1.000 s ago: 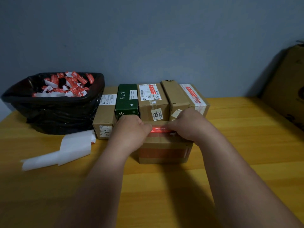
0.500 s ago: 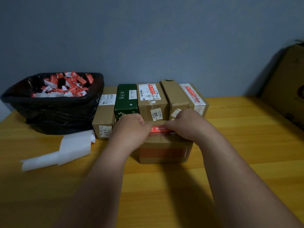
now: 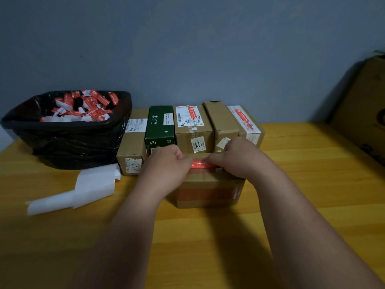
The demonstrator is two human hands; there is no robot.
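The left hand (image 3: 164, 163) and right hand (image 3: 235, 157) pinch the red label (image 3: 203, 164) with curled fingers, atop the cardboard box (image 3: 208, 195) just beneath them. The label looks thin, sticky and tearable, so it is best peeled from a corner.

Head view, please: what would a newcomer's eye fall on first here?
In the middle, the left hand and right hand pinch the ends of a red label atop the front cardboard box. At back left a black bin bag brims with red-and-white scraps; a green box stands in the row behind.
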